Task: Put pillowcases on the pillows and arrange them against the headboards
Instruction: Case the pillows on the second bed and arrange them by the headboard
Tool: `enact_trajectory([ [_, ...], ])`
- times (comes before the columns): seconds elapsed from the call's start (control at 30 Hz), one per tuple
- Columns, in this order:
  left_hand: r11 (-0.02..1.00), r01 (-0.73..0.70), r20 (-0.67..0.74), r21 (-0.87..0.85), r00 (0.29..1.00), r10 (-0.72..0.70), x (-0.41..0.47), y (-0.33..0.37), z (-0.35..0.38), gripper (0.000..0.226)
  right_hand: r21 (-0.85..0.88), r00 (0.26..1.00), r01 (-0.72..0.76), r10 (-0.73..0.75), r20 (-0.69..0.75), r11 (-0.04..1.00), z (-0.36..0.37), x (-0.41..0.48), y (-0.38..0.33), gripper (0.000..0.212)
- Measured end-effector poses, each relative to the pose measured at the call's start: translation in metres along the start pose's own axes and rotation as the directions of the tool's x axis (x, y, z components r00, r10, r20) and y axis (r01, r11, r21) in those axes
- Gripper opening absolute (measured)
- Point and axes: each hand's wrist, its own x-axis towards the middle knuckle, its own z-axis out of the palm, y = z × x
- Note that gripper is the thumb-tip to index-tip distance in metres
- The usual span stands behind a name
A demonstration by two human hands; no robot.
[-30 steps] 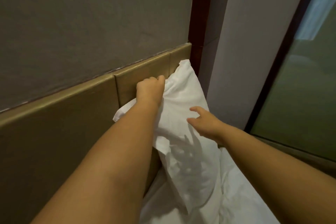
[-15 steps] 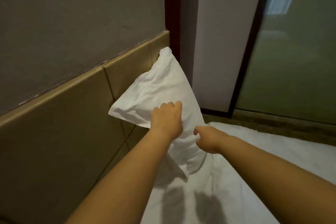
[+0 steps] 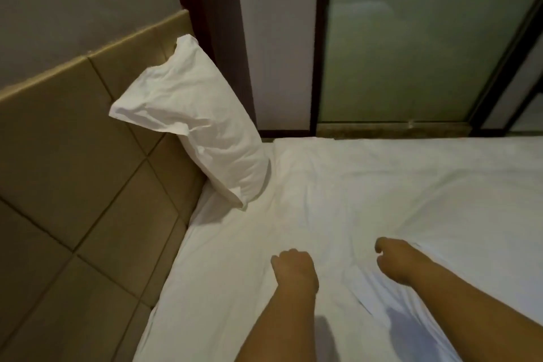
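A white pillow [image 3: 194,123] in its pillowcase leans upright against the tan tiled headboard [image 3: 73,156] at the far corner of the bed. Nothing touches it. My left hand [image 3: 293,269] hovers low over the white bed sheet [image 3: 382,200], well in front of the pillow, fingers loosely curled and holding nothing. My right hand [image 3: 395,258] is beside it to the right, also loosely curled and empty, just above a crease in the sheet.
A dark wooden post [image 3: 217,38] and a pale wall panel [image 3: 276,38] stand behind the pillow. Frosted glass panels [image 3: 411,53] in dark frames run along the bed's far side. The grey wall [image 3: 73,3] rises above the headboard.
Both hands let go of the pillow and drew back toward me over the sheet. The pillow now stands alone against the headboard. The view has pulled back and down.
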Motion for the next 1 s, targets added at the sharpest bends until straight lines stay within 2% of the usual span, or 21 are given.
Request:
enact_trajectory([
  [0.1, 0.998, -0.053, -0.118, 0.024, 0.992, 0.055, -0.032, 0.057, -0.003, 0.034, 0.021, 0.998, -0.059, 0.060, -0.028, 0.998, 0.016, -0.048, 0.072, 0.030],
  [0.2, 0.994, -0.107, -0.178, 0.025, 0.978, 0.110, -0.068, 0.124, 0.009, 0.031, 0.060, 0.994, -0.098, 0.101, -0.050, 0.993, 0.034, -0.097, 0.141, 0.032],
  [0.5, 0.940, -0.333, -0.182, 0.071, 0.923, 0.340, -0.182, 0.314, 0.089, 0.030, 0.241, 0.953, -0.279, 0.298, -0.046, 0.929, 0.088, -0.225, 0.321, 0.023],
  [0.67, 0.933, -0.354, -0.135, 0.070, 0.923, 0.360, -0.214, 0.359, 0.105, 0.032, 0.361, 0.934, -0.312, 0.353, -0.053, 0.879, 0.099, -0.253, 0.370, 0.023],
  [0.87, 0.934, -0.322, -0.058, 0.157, 0.941, 0.335, -0.214, 0.376, 0.126, 0.036, 0.566, 0.923, -0.298, 0.384, -0.036, 0.768, 0.114, -0.251, 0.391, 0.023],
  [1.0, 0.924, -0.327, 0.011, 0.199, 0.943, 0.332, -0.203, 0.398, 0.146, 0.037, 0.605, 0.930, -0.285, 0.368, -0.013, 0.743, 0.116, -0.239, 0.410, 0.024],
])
